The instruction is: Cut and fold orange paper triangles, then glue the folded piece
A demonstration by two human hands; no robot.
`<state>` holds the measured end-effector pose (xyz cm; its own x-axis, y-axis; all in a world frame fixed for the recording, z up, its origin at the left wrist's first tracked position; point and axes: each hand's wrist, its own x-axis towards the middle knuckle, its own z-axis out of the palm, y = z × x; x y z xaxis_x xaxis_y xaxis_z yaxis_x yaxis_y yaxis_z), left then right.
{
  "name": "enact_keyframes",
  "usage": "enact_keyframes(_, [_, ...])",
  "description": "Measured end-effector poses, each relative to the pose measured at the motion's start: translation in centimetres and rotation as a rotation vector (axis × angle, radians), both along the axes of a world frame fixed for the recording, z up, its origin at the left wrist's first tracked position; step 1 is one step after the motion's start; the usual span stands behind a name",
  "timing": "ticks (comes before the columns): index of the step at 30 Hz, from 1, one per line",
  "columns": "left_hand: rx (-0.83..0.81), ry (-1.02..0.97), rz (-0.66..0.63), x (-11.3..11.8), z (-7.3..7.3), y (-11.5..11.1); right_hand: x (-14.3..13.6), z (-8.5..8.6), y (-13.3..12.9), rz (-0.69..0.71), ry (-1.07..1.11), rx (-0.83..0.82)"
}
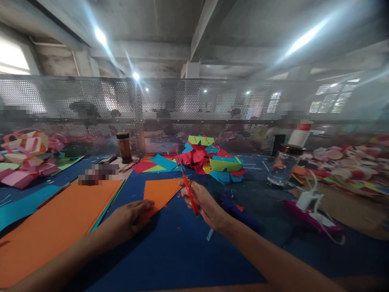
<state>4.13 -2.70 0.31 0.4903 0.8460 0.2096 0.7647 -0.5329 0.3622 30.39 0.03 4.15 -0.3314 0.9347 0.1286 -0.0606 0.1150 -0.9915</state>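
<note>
My right hand [202, 199] grips scissors [190, 194] with red handles, their blades pointing up and away from me. The blades stand by the right corner of a folded piece of orange paper [159, 192] on the blue table. My left hand [136, 215] holds that paper at its lower left edge, fingers on top and thumb hidden. To the left lies a stack of large orange sheets [69, 219], with green and blue edges showing beneath. Behind the paper are loose coloured sheets [162, 163] and a pile of dotted paper masks [200, 156].
A brown jar [124, 148] stands at the back left, a clear glass jar [281, 168] at the right. A purple power strip [316, 219] with white plugs lies on the right. Pink paper pieces [30, 156] heap up far left. A perforated metal screen [170, 101] runs behind.
</note>
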Motion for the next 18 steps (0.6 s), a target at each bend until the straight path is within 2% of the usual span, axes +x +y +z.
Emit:
enact_keyframes(6, [0.081,-0.047,0.084,0.0,0.0,0.1,0.0,0.7,-0.5,0.008,-0.023,-0.012])
enact_keyframes(13, [0.123,-0.323,0.205,0.0,-0.4,1.0,0.1,0.4,-0.3,0.009,-0.015,0.013])
enact_keyframes(18, [0.056,-0.565,0.317,-0.1,0.2,1.6,0.1,0.0,0.2,-0.028,-0.047,0.035])
